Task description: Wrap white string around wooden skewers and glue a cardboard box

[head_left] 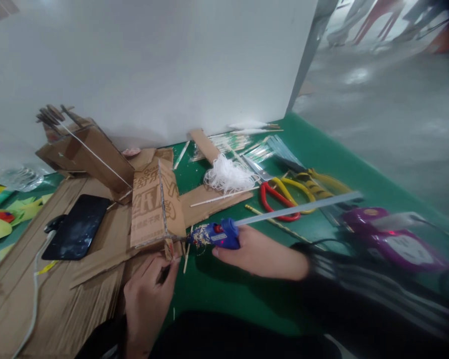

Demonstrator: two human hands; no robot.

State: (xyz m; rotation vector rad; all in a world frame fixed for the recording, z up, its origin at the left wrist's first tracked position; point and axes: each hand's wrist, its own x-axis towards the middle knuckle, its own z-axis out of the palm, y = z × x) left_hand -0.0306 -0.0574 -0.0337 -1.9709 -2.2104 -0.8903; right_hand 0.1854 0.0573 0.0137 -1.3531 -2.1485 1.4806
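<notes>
My right hand is wrapped round a blue glue gun, from whose back a long clear glue stick sticks out to the right. The gun's nozzle points left at the near corner of a printed cardboard box. My left hand pinches a small cardboard piece at that same corner. Behind the box, to the left, a tilted cardboard structure carries a white string that runs down to the box.
Scissors, white string and thin sticks lie on the green table. A purple power strip is at the right, a black phone on cardboard at the left. Behind rises a white panel.
</notes>
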